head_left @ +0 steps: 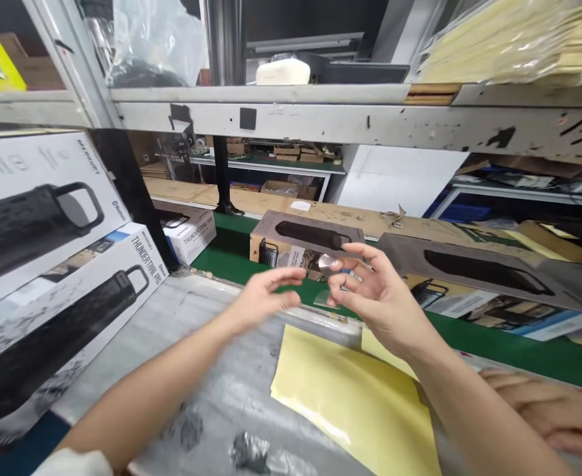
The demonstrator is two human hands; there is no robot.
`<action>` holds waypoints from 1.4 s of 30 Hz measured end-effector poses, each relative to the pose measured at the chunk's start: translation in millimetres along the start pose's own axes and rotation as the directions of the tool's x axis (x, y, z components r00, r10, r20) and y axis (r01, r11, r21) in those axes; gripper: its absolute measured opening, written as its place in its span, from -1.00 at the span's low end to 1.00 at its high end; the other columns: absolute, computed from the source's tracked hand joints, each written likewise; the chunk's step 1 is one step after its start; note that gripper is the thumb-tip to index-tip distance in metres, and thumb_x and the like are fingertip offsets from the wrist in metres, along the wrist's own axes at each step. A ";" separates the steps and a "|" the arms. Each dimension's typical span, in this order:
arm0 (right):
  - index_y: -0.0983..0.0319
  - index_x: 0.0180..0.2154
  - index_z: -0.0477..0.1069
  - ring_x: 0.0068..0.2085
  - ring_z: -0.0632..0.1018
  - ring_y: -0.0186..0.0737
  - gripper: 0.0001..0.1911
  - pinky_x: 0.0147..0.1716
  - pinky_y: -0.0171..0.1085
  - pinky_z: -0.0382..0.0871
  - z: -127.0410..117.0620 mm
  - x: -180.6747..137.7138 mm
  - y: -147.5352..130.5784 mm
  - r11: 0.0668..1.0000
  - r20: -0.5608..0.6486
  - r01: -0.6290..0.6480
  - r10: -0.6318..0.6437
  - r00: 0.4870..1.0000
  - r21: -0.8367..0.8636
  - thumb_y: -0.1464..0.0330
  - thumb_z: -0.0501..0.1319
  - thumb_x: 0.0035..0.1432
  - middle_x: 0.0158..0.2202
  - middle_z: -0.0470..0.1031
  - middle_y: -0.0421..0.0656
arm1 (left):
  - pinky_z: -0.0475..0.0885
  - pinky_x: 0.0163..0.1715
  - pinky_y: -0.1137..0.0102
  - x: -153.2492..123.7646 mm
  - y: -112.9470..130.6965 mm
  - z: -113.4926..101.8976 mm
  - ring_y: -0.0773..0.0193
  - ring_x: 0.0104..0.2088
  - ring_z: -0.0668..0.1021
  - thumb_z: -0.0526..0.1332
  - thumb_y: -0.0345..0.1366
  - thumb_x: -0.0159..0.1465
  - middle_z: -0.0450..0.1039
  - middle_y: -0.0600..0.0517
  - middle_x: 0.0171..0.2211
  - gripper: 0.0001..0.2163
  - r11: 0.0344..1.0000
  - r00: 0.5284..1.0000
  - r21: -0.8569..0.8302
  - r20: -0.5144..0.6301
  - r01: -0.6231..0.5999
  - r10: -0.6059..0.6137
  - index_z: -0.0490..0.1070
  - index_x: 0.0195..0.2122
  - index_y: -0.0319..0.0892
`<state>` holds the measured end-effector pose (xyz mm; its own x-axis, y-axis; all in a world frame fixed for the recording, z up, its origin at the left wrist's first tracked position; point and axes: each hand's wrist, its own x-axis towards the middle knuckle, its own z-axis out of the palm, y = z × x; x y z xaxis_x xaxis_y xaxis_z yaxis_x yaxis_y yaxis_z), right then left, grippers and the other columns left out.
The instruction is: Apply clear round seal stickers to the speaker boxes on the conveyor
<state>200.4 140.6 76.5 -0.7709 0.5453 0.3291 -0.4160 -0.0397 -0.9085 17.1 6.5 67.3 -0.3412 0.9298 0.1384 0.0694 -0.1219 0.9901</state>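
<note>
My right hand (377, 291) is raised over the bench with curled fingers. A small round silvery disc, which looks like a sticker (326, 262), sits at its fingertips. Under those fingers a small clear piece (324, 299) shows faintly. My left hand (269, 297) reaches toward it, slightly blurred, its thumb and fingers apart and nothing visible between them. Behind both hands lies a brown printed speaker box (305, 231) on the green conveyor belt (236, 241). Below my right hand, yellow sheets (350, 396) lie on the grey bench top (211, 403).
White speaker boxes (72, 297) are stacked at left. Another white box (191, 235) and a second brown box (479, 277) rest on the belt. Another person's hand (543, 403) is at lower right. A metal shelf beam (310, 122) crosses above. Crumpled plastic (251, 453) lies in front.
</note>
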 end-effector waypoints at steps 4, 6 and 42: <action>-0.07 0.10 0.32 -0.29 0.52 -0.32 -0.46 -0.33 -0.25 0.56 -3.3 10.6 11.6 0.997 -0.070 0.058 -0.061 0.996 -0.054 0.41 0.43 0.17 -0.08 0.36 -0.18 | 0.50 -0.12 0.28 6.1 -11.0 38.5 0.15 -0.18 0.62 0.56 -0.04 0.00 0.63 -0.09 -0.23 -0.58 0.974 0.991 -0.181 0.031 0.134 -0.131 0.60 -0.23 -0.22; -0.09 0.11 0.32 -0.28 0.52 -0.31 -0.47 -0.33 -0.25 0.56 -4.7 7.4 17.0 0.990 -0.103 0.103 -0.113 0.988 -0.101 0.42 0.39 0.20 -0.07 0.35 -0.17 | 0.48 -0.22 0.33 10.6 -20.0 45.3 0.27 -0.35 0.57 0.54 -0.01 0.02 0.57 -0.02 -0.39 -0.61 0.965 0.986 -0.205 0.017 0.164 -0.164 0.56 -0.36 -0.24; -0.10 0.17 0.20 -0.23 0.57 -0.26 -0.46 -0.20 -0.10 0.63 -19.1 -13.6 54.5 0.870 -0.471 0.146 -0.388 0.792 -0.470 0.43 0.30 0.28 0.06 0.24 -0.13 | 0.39 -0.43 0.42 62.1 -60.5 22.5 0.36 -0.48 0.46 0.45 0.07 0.10 0.46 0.05 -0.45 -0.58 0.886 0.878 -0.035 0.159 0.463 -0.452 0.49 -0.37 -0.23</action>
<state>197.4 147.0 17.6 -0.2224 0.8419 0.4916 -0.2476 0.4389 -0.8637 12.8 79.4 15.4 -0.1816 0.9264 -0.3297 -0.1296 0.3099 0.9419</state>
